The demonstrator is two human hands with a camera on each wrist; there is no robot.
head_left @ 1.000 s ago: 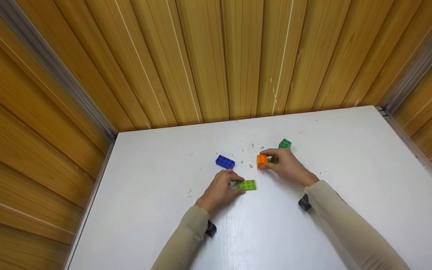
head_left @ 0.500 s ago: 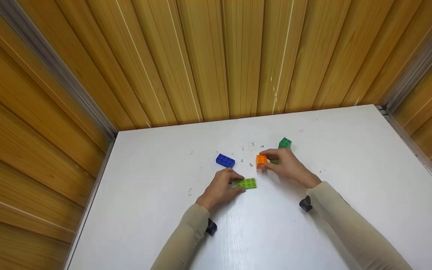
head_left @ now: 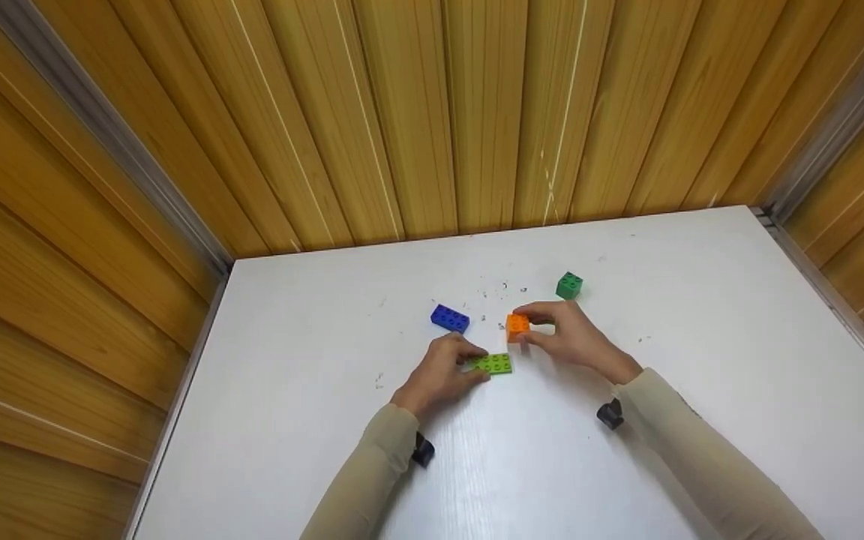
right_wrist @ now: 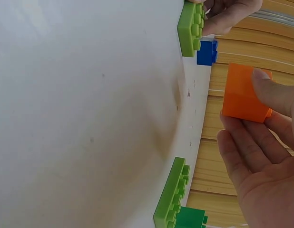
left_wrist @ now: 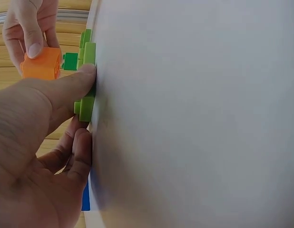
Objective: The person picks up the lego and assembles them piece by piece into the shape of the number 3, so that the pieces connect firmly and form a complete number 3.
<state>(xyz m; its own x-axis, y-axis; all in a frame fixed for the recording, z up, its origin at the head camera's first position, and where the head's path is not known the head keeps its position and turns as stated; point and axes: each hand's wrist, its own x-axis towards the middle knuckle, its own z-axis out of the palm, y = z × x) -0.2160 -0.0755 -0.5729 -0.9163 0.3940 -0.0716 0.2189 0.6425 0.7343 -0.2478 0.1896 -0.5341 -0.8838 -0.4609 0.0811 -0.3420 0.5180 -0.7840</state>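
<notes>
My left hand point(head_left: 441, 371) pinches a flat lime-green building brick point(head_left: 498, 364) on the white table, thumb along the near side, fingers at the far side. Its row of studs faces up. To the right and slightly farther back, my right hand point(head_left: 573, 337) grips an orange brick point(head_left: 517, 327) between thumb and fingers. The right wrist view shows this orange brick point(right_wrist: 246, 92) raised above the table, tilted a little. In the left wrist view, the orange brick point(left_wrist: 42, 64) hangs beyond the lime one point(left_wrist: 89, 85), apart from it.
A blue brick point(head_left: 450, 319) lies just beyond my left fingers. Behind my right hand sits a dark green brick point(head_left: 569, 285). Another lime brick point(right_wrist: 171, 194), mostly hidden under the right hand in the head view, lies near it. Wood-patterned panels point(head_left: 477, 120) enclose the table point(head_left: 312, 360).
My right hand has carried the orange brick slightly left and toward me, nearer the lime brick. More of the dark green brick shows. The left hand keeps its hold.
</notes>
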